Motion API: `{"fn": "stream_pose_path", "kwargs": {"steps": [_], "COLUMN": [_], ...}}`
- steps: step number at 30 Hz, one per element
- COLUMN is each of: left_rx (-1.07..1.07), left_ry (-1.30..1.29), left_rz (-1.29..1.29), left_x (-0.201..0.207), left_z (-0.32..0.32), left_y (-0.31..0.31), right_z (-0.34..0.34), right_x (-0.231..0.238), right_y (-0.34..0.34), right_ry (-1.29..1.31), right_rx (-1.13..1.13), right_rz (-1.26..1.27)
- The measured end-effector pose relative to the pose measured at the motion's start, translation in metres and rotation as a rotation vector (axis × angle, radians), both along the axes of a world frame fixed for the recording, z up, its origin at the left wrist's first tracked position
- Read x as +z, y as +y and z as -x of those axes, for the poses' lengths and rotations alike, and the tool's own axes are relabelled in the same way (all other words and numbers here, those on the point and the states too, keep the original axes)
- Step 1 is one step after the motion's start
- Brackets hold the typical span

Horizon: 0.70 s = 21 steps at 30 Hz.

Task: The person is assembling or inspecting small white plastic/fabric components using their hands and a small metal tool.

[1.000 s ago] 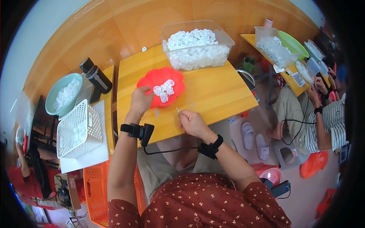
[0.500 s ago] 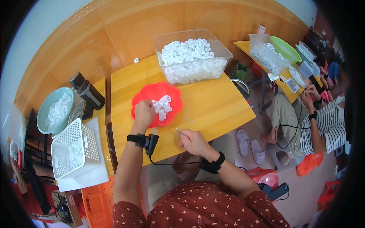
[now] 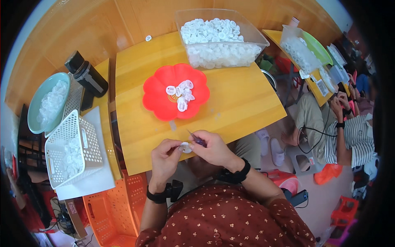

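My left hand point(image 3: 164, 159) pinches a small round white plastic part point(image 3: 186, 148) between thumb and fingertips, just off the table's front edge. Close against it, my right hand point(image 3: 214, 150) is closed on a small tool point(image 3: 199, 141) with a dark purple handle and a thin metal tip. The fingers of my right hand also meet the part's right side. Beyond my hands lies a red flower-shaped dish point(image 3: 154, 98), with several white parts point(image 3: 182, 94) grouped in it. How the part is shaped underneath is hidden by my fingers.
A clear bin point(image 3: 263, 43) full of white parts stands at the table's back. On the left are a white basket point(image 3: 93, 156), a pale green bowl point(image 3: 33, 111) and a black flask point(image 3: 91, 78). To the right, another person point(image 3: 343, 142) sits at a table.
My left hand has left the red dish with a white part and come back beside my right hand. The right hand still holds the tool. The view has tilted lower.
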<state>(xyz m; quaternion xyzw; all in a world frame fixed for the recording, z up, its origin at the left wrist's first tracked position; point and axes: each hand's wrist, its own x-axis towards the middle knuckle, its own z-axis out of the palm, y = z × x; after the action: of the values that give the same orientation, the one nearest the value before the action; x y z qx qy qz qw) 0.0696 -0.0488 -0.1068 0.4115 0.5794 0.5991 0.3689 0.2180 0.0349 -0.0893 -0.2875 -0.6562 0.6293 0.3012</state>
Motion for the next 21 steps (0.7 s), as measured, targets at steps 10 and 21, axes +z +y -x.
{"fn": "stream_pose_path", "kwargs": {"steps": [10, 21], "left_rx": [-0.076, -0.013], "left_ry": [-0.074, -0.338], "left_rz": [-0.007, -0.133], "left_x": [0.007, -0.013], "left_z": [0.012, 0.016], "left_y": [-0.006, -0.001], "right_z": [0.018, 0.011], "right_x": [0.003, -0.006], "right_y": [-0.002, -0.009], "right_ry": [-0.106, -0.108], "right_rx": [0.061, -0.056], "right_rz": [-0.065, 0.018]}}
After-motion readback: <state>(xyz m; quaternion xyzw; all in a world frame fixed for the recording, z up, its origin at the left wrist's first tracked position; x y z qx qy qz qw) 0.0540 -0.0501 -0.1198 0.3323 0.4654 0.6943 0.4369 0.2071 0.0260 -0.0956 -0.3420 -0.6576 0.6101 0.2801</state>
